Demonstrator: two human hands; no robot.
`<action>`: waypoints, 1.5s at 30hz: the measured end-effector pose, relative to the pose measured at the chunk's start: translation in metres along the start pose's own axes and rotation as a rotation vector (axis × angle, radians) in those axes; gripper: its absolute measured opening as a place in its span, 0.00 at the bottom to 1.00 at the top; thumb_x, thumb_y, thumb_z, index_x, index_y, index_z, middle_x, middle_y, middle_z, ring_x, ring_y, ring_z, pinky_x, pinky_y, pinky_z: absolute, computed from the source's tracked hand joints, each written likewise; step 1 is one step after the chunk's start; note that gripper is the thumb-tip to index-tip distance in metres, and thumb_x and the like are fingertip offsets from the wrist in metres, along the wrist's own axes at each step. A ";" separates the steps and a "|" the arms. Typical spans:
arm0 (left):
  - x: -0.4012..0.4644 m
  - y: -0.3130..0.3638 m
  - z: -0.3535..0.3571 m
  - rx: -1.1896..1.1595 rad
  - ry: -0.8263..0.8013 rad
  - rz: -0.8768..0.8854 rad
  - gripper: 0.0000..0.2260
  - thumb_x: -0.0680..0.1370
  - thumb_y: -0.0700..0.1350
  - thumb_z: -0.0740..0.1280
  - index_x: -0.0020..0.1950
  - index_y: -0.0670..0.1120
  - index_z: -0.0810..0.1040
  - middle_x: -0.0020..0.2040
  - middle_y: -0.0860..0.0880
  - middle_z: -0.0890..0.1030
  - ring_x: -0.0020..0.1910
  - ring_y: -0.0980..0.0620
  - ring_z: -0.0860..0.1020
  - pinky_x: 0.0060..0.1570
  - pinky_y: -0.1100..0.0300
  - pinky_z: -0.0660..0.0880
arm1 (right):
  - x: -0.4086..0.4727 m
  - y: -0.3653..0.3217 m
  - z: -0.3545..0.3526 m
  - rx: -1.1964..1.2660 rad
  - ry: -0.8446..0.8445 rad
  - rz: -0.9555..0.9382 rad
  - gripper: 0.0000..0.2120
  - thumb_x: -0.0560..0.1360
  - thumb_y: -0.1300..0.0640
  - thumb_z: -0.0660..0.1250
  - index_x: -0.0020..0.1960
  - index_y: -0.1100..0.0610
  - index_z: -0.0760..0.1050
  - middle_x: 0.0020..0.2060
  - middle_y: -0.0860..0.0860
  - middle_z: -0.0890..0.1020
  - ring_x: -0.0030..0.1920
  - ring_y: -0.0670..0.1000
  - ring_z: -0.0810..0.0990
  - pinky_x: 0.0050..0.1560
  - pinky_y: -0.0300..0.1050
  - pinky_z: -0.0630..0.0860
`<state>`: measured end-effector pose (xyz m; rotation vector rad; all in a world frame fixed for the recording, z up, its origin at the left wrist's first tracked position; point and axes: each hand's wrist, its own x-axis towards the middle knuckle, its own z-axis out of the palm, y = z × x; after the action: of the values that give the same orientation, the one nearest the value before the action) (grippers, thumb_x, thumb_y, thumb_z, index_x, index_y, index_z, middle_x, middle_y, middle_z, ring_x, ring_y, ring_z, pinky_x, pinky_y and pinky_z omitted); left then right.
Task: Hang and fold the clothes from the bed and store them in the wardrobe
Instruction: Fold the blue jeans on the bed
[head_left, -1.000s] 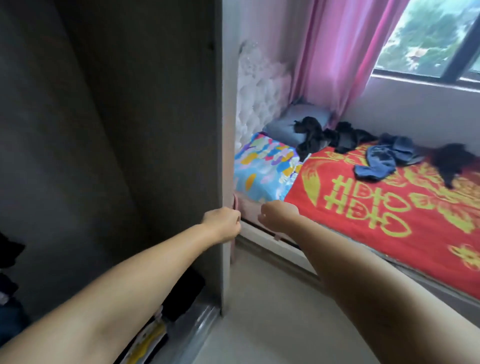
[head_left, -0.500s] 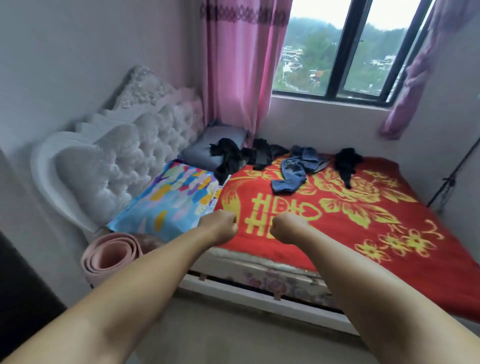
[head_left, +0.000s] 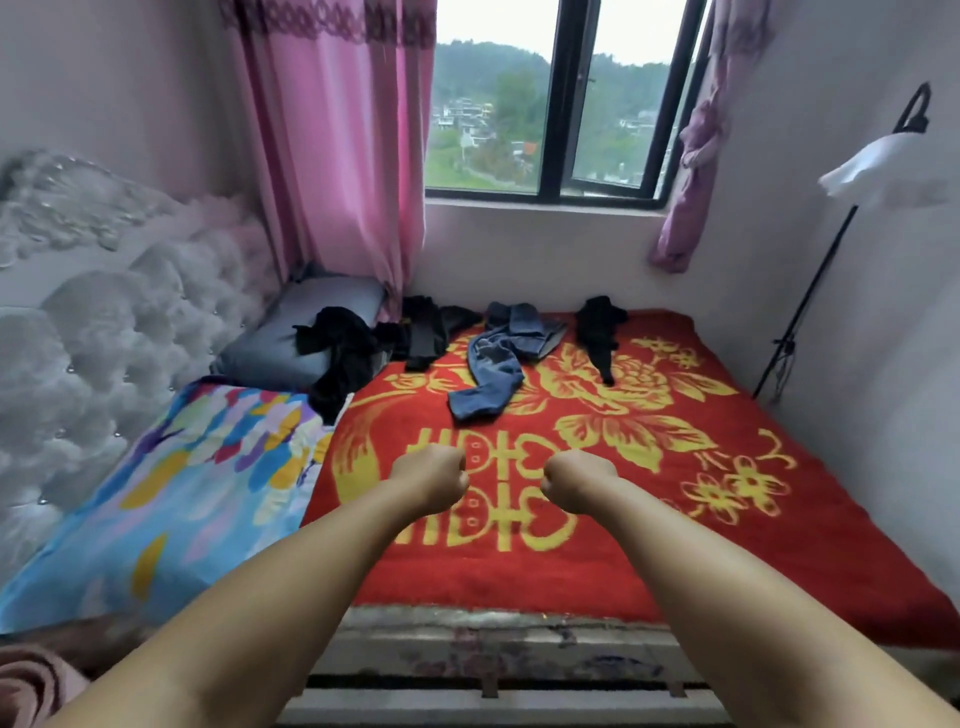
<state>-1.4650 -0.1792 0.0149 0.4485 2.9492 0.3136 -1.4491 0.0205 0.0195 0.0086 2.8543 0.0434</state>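
Observation:
Clothes lie along the far side of the bed, on a red blanket (head_left: 649, 530) with yellow flowers. Blue jeans (head_left: 493, 369) sprawl in the middle. A black garment (head_left: 600, 335) lies to their right, another black piece (head_left: 423, 332) to their left, and a third black garment (head_left: 343, 358) drapes off a grey pillow (head_left: 283, 343). My left hand (head_left: 428, 480) and my right hand (head_left: 579, 480) are stretched out over the blanket's near half, both curled into fists and holding nothing. The wardrobe is out of view.
A tufted white headboard (head_left: 93, 338) runs along the left, with a colourful pillow (head_left: 171, 499) in front. Pink curtains (head_left: 332, 156) frame a window behind the bed. A floor lamp (head_left: 826, 270) stands at the right wall. A pink rolled mat (head_left: 31, 686) lies at bottom left.
The view has swung right, from the dark wardrobe side to facing the bed square on. Both fists stay curled and empty, now over the red blanket.

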 end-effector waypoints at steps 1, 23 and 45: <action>0.020 0.001 -0.001 0.010 0.001 0.009 0.12 0.79 0.48 0.57 0.56 0.47 0.77 0.52 0.49 0.80 0.46 0.46 0.78 0.37 0.57 0.70 | 0.015 0.006 -0.004 0.001 0.002 0.007 0.16 0.82 0.51 0.54 0.54 0.58 0.76 0.51 0.53 0.79 0.48 0.56 0.77 0.42 0.46 0.72; 0.414 0.078 0.038 0.040 -0.148 0.122 0.10 0.78 0.46 0.57 0.46 0.44 0.76 0.45 0.48 0.79 0.44 0.46 0.77 0.36 0.57 0.70 | 0.325 0.206 -0.024 0.047 -0.072 0.105 0.15 0.81 0.53 0.54 0.54 0.59 0.76 0.53 0.54 0.79 0.53 0.57 0.79 0.42 0.46 0.72; 0.655 -0.043 0.309 0.251 -0.173 -0.047 0.32 0.79 0.47 0.61 0.78 0.45 0.50 0.78 0.44 0.54 0.77 0.48 0.53 0.72 0.52 0.58 | 0.635 0.204 0.298 0.246 -0.156 0.050 0.26 0.83 0.47 0.47 0.79 0.51 0.47 0.78 0.52 0.43 0.78 0.52 0.40 0.75 0.56 0.43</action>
<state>-2.0440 0.0383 -0.3650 0.4113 2.8326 -0.0985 -1.9736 0.2395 -0.4392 0.1284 2.6847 -0.2848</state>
